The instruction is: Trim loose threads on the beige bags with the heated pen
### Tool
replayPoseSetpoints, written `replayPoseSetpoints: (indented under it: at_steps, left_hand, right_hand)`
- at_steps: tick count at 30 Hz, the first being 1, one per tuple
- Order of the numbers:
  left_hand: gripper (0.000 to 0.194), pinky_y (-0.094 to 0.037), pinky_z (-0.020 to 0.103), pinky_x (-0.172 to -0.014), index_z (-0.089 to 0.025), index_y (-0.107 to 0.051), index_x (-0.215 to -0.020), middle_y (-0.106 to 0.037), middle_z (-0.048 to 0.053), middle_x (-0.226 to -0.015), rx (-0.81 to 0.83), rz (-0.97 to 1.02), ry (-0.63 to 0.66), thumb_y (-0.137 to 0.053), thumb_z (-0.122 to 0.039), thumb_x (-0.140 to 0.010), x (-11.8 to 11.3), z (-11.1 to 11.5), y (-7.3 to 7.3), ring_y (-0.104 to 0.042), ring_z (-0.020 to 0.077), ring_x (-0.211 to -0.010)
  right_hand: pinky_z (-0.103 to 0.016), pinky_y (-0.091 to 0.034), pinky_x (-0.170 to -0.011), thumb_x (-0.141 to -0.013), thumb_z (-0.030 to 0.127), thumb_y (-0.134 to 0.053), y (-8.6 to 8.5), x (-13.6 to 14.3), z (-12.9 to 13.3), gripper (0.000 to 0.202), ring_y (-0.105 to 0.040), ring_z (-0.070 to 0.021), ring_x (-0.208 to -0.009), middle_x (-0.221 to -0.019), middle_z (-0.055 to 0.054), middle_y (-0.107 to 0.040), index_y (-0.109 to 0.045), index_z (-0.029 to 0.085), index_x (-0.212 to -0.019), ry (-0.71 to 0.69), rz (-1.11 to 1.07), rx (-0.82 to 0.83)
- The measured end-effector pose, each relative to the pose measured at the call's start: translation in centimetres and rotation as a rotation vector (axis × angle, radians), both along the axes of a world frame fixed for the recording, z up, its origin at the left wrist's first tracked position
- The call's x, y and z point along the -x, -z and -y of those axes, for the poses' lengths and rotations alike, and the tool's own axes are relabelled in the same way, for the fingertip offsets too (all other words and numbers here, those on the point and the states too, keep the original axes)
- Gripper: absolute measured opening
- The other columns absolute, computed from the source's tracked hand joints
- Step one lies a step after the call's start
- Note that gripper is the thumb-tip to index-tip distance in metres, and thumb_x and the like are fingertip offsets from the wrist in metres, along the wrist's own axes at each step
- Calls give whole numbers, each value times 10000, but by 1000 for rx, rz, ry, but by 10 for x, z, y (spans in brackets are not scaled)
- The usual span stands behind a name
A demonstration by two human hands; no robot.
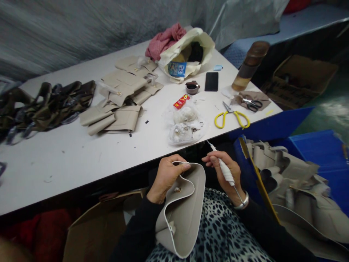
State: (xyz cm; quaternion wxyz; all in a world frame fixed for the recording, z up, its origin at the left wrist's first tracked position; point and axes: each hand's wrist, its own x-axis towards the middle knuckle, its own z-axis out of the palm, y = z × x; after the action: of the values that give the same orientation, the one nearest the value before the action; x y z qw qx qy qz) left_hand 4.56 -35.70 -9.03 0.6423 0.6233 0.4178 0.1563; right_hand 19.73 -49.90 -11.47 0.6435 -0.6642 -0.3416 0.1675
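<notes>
My left hand pinches the top edge of a beige leather bag piece, which hangs tilted over my lap with its edges curled apart. A small brass-coloured fitting shows on its surface. To the right, my right hand is wrapped round a white-wrapped handle tool, with a thin pointed tip at the upper end and a metal rod at the lower end. The tool is apart from the bag piece, its tip by the table's edge.
On the white table lie beige pieces, dark pieces, a plastic bag, yellow-handled scissors, black-handled scissors, a phone and a bottle. A blue bin with beige pieces stands right; a cardboard box sits below left.
</notes>
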Motion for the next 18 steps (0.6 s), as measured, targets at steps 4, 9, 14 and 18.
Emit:
replayPoseSetpoints:
  at_steps: [4,9,14,18]
  left_hand:
    - [148,-428,280,-633,-188,-782,-681,-698,22,-666,-8,1,46,-867,-308,-699,-3,0,-1,-575,160,-628]
    - [139,-438,285,-644,-185,-789,-682,-703,32,-667,-26,-3,50,-862,-303,-693,-4,0,-1,-591,172,-644]
    - [171,-437,287,-634,-176,-767,-668,-697,38,-660,-32,-5,40,-847,-321,-706,-4,-1,-1,-587,175,-637]
    - [214,-409,271,-601,-168,-743,-671,-675,23,-639,-40,-19,13,-859,-345,-701,-1,0,-2,-559,160,-619]
  right_hand:
    - [-282,-644,-647,-1047,382,-663,-1,2,1,169,-737,-151,-650,-878,-26,-819,-733,228,-1041,9,4,-14]
    - [-279,-635,-659,-1055,378,-652,0,1,5,166,-742,-153,-667,-878,-24,-819,-727,230,-1056,19,6,1]
    - [-292,-617,-729,-1037,373,-696,1,-2,3,142,-746,-167,-758,-943,-29,-798,-696,241,-1091,-79,77,4]
    - [-300,-552,-790,-914,445,-847,-2,0,-7,371,-680,-183,-869,-1009,-20,-704,-630,242,-1136,-355,247,45]
